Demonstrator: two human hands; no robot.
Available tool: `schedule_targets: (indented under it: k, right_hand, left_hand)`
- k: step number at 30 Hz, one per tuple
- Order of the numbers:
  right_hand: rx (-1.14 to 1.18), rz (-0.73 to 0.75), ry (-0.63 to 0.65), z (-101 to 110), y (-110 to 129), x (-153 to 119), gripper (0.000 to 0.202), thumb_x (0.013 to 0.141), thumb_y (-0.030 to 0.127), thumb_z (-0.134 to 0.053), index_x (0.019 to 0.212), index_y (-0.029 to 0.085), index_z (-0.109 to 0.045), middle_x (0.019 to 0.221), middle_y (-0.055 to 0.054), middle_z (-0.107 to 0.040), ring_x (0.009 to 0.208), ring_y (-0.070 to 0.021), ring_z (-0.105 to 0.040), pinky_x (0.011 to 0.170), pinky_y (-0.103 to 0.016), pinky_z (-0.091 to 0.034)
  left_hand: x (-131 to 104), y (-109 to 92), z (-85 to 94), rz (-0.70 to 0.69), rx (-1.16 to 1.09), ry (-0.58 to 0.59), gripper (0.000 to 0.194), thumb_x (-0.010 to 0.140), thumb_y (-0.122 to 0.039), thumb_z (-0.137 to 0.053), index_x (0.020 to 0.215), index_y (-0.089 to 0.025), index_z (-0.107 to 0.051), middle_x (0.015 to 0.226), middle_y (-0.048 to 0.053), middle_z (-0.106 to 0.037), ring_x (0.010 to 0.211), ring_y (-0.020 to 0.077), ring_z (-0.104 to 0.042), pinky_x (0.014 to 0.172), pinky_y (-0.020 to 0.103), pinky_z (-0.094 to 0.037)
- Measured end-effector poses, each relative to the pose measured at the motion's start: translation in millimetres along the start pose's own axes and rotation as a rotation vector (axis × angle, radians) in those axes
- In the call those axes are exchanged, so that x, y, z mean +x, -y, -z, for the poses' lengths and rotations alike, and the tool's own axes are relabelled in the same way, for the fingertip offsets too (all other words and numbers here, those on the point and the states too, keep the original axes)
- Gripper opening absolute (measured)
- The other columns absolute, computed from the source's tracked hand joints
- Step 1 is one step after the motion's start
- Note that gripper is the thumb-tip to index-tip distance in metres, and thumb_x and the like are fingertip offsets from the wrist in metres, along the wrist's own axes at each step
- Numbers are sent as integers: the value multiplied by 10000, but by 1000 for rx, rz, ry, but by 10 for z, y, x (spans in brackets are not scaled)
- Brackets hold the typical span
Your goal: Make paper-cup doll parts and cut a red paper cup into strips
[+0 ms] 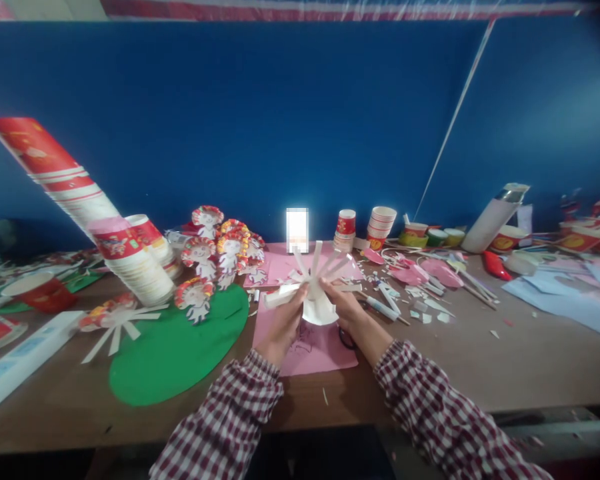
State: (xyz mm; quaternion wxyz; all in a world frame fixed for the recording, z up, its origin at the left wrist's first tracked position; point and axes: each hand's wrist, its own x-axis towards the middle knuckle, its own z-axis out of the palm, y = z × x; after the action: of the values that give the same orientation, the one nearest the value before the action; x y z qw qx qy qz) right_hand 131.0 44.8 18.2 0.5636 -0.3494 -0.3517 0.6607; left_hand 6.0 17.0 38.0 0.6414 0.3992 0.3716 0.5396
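Blue wall behind, and a wooden table [480, 373] crowded with craft bits in front of it. Both hands are up at centre: the left hand [286, 319] and the right hand [344, 308] are each closed in a pinch on a white paper cup [319, 308], holding it just above a pink sheet [320, 353]. That cup's wall is already slit into long strips, and they fan upward and outward like spokes; the left fingers seem to be bending one strip out to the side. So the cutting looks done on this one, I'd say, and the spreading of the strips is partway, with several standing upright. Off to the left, a green paper circle [180, 353] lies flat with finished little paper figures [215, 257] ringed in red cup rims standing near its far edge, and another cut cup [113, 320] lies splayed beside it. A tall leaning stack of red cups [80, 193] rises beyond. Scraps and pink cut-outs [420, 273] litter the right side
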Motion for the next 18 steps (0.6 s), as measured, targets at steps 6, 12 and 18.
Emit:
schedule_targets:
  k: [6,12,18]
  right_hand:
    - [105,-75,61,-31,42,-28,235,682,360,-727,768,164,-631,746,-52,-696,708,-193,-649,633,-305,-517]
    - [102,-19,83,-15,22,-11,298,656,374,-755,845,170,-647,824,-71,-714,846,-242,-664,707,-344,-536]
    - [81,27,139,-12,-9,-2,367,732,506,-669,877,170,-657,844,-79,-707,899,-245,-652,759,-375,-531]
  left_hand:
    - [-64,-117,-42,49,10,33,424,767,-387,-657,1092,-115,-667,1036,118,-695,1086,270,-587,966,352,-431]
    - [-62,-82,-39,93,-209,32,403,753,-314,-682,1113,-136,-653,1101,103,-677,1148,241,-559,1022,324,-407]
    - [53,55,122,78,-186,-59,398,778,-368,-650,1135,-195,-633,1290,56,-574,1280,224,-443,1076,343,-349]
